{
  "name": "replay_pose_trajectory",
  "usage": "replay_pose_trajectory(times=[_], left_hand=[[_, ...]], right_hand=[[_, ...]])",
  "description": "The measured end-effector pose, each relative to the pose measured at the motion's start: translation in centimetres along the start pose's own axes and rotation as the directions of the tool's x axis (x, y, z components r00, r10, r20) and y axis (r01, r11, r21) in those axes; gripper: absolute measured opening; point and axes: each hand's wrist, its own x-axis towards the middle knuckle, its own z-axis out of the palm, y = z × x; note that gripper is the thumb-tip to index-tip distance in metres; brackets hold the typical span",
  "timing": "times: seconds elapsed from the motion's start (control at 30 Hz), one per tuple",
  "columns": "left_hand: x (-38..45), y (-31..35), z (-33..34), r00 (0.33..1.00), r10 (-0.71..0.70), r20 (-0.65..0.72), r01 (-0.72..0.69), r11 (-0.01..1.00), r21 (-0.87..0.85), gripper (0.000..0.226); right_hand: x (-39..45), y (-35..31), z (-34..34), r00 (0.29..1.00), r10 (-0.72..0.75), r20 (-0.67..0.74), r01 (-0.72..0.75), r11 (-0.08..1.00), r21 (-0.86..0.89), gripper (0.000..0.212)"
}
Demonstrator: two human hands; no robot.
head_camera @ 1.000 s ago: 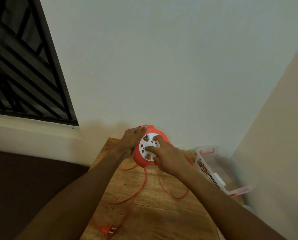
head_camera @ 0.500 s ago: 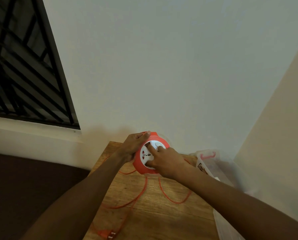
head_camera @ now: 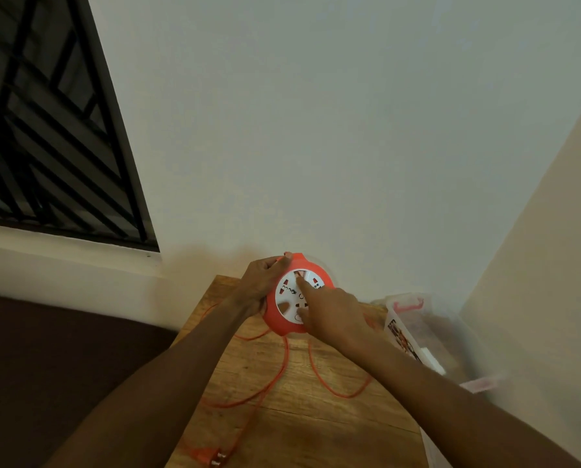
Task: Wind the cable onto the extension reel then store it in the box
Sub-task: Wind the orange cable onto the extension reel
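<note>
Orange plastic and a white socket face make up the extension reel (head_camera: pixel 284 319), held up on edge above the far end of the wooden table (head_camera: pixel 333 417), at about twelve o'clock from the table's middle. At the reel's nine o'clock side, the left hand (head_camera: pixel 260 285) wraps its rim, fingers closed on the casing, thumb along the top edge. At its three o'clock side, the right hand (head_camera: pixel 333 315) lies over the white face with fingers spread, the index finger pressed near the hub. Below the reel, at six o'clock, the orange cable (head_camera: pixel 282 373) hangs down and trails in loose loops across the table, ending at the plug (head_camera: pixel 208 457) by the near edge. Further right, at the table's three o'clock, stands the clear plastic box (head_camera: pixel 417 332), blurred, with a pink latch (head_camera: pixel 408 304).
</note>
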Motion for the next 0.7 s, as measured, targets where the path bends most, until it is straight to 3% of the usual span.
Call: replay_pose_trajectory(times=[0.07,0.17,0.27,0.43,0.7], left_hand=[[0.0,-0.1,-0.2,1.0,-0.009,0.019,0.009,1.0,0.001,0.044],[0.0,0.3,-0.2,0.997,-0.02,0.077,0.02,1.0,0.0,0.052],[0.0,0.7,-0.1,0.992,-0.017,0.127,0.013,1.0,0.028,0.061],[0.1,0.9,-0.4,0.992,-0.013,0.129,0.012,1.0,0.014,0.049],[-0.2,1.0,-0.1,0.993,-0.017,0.119,0.017,1.0,0.003,0.055]], right_hand=[[-0.2,0.4,-0.7,0.985,-0.17,-0.008,0.168,0.978,-0.121,0.065],[-0.3,1.1,-1.8,0.888,-0.449,0.1,0.46,0.874,-0.157,0.062],[-0.2,1.3,-2.8,0.828,-0.536,0.162,0.56,0.806,-0.191,0.058],[-0.1,1.2,-3.7,0.825,-0.536,0.177,0.565,0.772,-0.291,0.069],[-0.5,-1.1,-3.0,0.927,-0.326,0.186,0.368,0.888,-0.278,0.082]])
